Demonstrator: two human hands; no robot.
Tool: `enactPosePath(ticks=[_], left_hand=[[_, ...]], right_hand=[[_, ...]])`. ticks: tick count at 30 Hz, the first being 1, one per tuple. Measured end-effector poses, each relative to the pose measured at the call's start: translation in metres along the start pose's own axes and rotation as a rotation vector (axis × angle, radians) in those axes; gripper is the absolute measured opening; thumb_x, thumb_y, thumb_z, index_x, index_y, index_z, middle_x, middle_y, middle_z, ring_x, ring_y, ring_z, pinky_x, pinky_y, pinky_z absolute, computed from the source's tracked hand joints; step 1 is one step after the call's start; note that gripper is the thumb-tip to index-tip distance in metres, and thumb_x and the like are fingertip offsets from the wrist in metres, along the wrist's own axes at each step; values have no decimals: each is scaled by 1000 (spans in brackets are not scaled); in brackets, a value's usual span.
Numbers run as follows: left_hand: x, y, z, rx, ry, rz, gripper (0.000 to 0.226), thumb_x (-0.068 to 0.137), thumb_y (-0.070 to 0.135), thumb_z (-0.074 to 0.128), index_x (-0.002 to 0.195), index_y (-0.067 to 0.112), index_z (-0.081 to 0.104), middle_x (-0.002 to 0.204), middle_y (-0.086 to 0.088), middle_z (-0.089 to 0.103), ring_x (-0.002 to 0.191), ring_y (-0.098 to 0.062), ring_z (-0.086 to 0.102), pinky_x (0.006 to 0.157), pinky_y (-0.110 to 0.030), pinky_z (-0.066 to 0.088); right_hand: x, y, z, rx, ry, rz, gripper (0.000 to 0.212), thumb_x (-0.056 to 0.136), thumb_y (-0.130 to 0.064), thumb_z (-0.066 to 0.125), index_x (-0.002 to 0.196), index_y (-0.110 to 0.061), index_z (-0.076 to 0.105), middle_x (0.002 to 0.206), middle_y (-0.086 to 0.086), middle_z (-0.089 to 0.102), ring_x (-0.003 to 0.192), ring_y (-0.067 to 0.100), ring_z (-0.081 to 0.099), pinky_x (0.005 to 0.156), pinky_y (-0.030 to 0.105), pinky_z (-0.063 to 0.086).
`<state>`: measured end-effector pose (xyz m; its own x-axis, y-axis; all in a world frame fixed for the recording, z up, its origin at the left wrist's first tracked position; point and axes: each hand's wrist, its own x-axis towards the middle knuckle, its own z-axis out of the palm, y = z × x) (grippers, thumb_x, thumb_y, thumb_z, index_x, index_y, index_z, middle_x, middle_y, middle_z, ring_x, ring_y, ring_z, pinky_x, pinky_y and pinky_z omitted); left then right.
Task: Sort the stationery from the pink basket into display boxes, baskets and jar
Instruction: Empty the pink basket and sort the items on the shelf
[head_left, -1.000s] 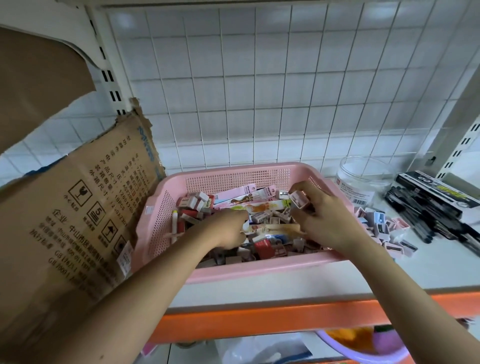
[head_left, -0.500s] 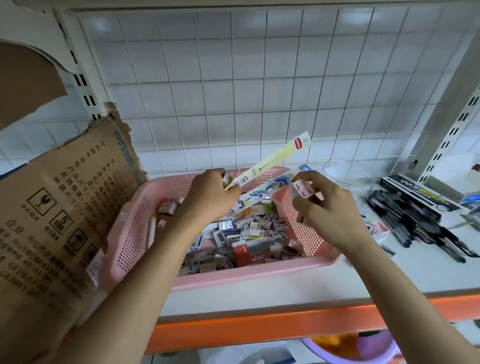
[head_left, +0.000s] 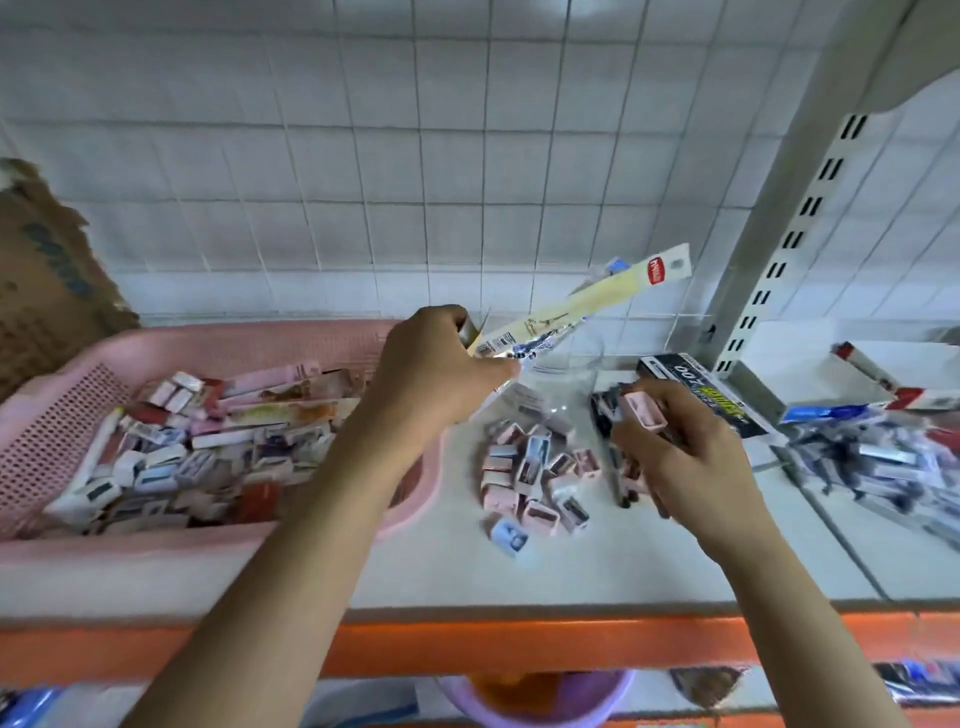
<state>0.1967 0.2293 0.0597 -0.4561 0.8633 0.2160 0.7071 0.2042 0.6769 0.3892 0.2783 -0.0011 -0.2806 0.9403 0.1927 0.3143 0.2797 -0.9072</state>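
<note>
The pink basket (head_left: 218, 343) sits on the white shelf at the left, full of small boxed sharpeners and long flat packets. My left hand (head_left: 436, 369) grips a long yellow packet (head_left: 623, 299) that slants up to the right, over the clear jar (head_left: 561, 384). My right hand (head_left: 685, 452) pinches a small pink sharpener (head_left: 644, 410) above the shelf, to the right of a loose pile of sharpeners (head_left: 530, 478). The jar is partly hidden behind my left hand and the packet.
A black pen display box (head_left: 701, 389) lies behind my right hand, with loose black pens beside it. White boxes and blue packets (head_left: 857, 447) crowd the right. A torn cardboard carton (head_left: 47, 275) stands at the left. The shelf's orange front edge (head_left: 519, 649) runs below.
Both hands have moved right, out of the basket. The left hand lifted the yellow packet over toward the jar; the right carried the pink sharpener above the pile. The view has swung right.
</note>
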Motion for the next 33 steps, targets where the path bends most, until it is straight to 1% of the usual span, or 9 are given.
enactPosePath(ticks=[3, 6, 9, 15, 20, 23, 27, 30, 33], left_hand=[[-4, 30, 28, 15, -38, -18, 40, 72, 30, 78, 63, 15, 42, 55, 3, 38, 48, -10, 35, 41, -22, 25], [-8, 45, 52, 22, -48, -48, 23, 75, 22, 73, 77, 5, 58, 60, 1, 48, 49, -11, 40, 37, -16, 28], [-16, 52, 68, -6, -76, -104, 18, 78, 18, 67, 87, 2, 66, 63, -4, 57, 49, -15, 46, 35, -14, 28], [-31, 37, 84, -230, -107, -349, 6, 77, 17, 68, 78, 11, 67, 61, -3, 59, 53, -20, 56, 52, -28, 46], [-50, 2, 86, -364, -61, -474, 19, 83, 14, 64, 63, 15, 64, 40, 7, 48, 34, -7, 45, 43, -19, 37], [-55, -10, 80, -400, -2, -467, 18, 85, 12, 61, 67, 11, 64, 49, -2, 53, 37, -10, 43, 43, -21, 36], [-55, -18, 76, -377, -2, -404, 14, 85, 15, 63, 76, 5, 65, 52, -4, 51, 45, -17, 46, 49, -28, 40], [-53, -21, 79, -322, 6, -347, 17, 85, 17, 62, 80, 0, 65, 56, -9, 54, 50, -20, 50, 49, -31, 44], [-51, -24, 81, -284, 13, -310, 15, 85, 18, 62, 76, 6, 65, 63, -14, 62, 53, -22, 54, 52, -38, 50]], right_hand=[[2, 19, -33, 42, -41, 39, 21, 86, -10, 59, 86, -31, 60, 49, -5, 54, 37, 9, 42, 36, 17, 31], [3, 34, -54, 70, -97, 71, 18, 87, -12, 60, 87, -30, 60, 54, -3, 57, 42, 12, 45, 42, 21, 33], [0, 44, -67, 156, -150, 134, 11, 90, -11, 58, 92, -22, 57, 49, -1, 55, 36, 9, 43, 37, 18, 30], [2, 57, -65, 167, -209, 142, 4, 93, -17, 56, 96, -20, 54, 55, -1, 53, 36, 3, 46, 35, 15, 30], [22, 57, -31, 16, -295, 72, 7, 90, -24, 58, 94, -27, 54, 58, -7, 60, 48, 4, 51, 45, 15, 35], [37, 53, -3, -148, -354, 23, 14, 88, -32, 59, 99, -24, 54, 69, -6, 66, 59, 12, 56, 51, 21, 40], [50, 40, 22, -280, -395, -72, 25, 89, -41, 58, 98, -17, 55, 63, -4, 61, 54, 9, 52, 43, 12, 35], [58, 36, 27, -423, -446, -95, 39, 89, -53, 52, 98, -16, 60, 64, -5, 60, 62, 11, 55, 52, 20, 36], [62, 37, 26, -476, -495, -73, 44, 91, -55, 41, 100, -18, 64, 73, -4, 64, 67, 13, 59, 57, 25, 40]])
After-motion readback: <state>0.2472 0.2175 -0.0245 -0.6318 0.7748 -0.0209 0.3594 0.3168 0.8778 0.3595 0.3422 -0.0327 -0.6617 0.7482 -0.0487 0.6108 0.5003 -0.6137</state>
